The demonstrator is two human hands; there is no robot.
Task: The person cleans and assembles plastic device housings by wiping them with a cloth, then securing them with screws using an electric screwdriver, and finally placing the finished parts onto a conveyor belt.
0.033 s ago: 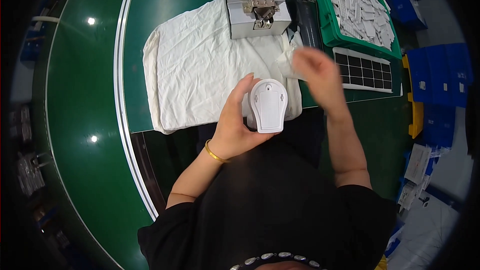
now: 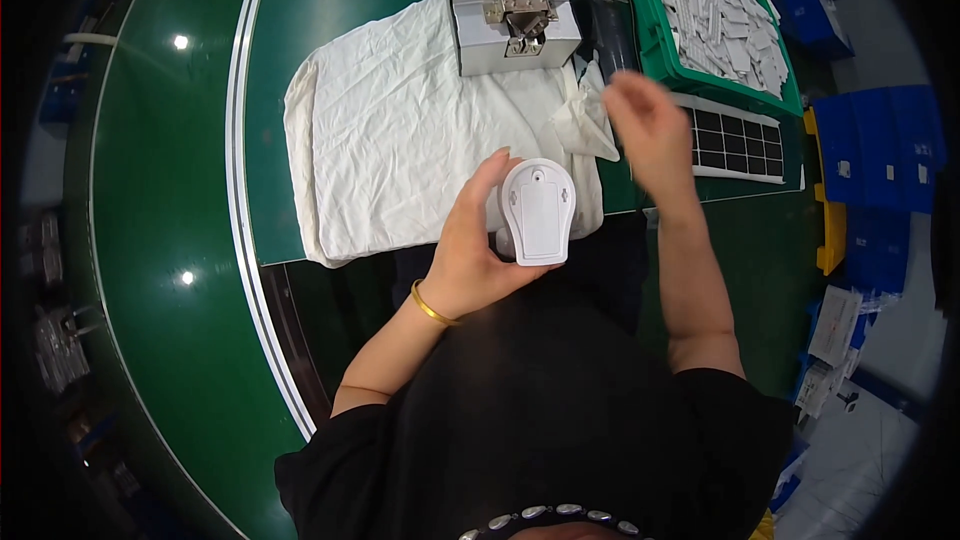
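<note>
My left hand [image 2: 470,245] is closed around a white plastic housing [image 2: 541,225], held up over the table's front edge. The housing is round at its far end and straight at its near end. Its face towards me has a recessed panel, a small hole near the top and a slot on either side. My right hand [image 2: 652,130] is raised to the right of a crumpled white cloth corner [image 2: 590,130], apart from the housing. Motion blurs its bent fingers, so I cannot make out whether they hold anything.
A white cloth [image 2: 390,130] covers much of the green table [image 2: 272,170]. At the back stands a grey machine [image 2: 515,40] with a metal clamp, beside a dark cylinder [image 2: 615,30]. A green crate [image 2: 655,45] holds many white pieces. Near it lies a black-and-white gridded sheet [image 2: 740,148].
My right hand has shifted slightly right and away from me, uncovering more of the crumpled cloth corner. My left hand and the white housing have stayed in place.
</note>
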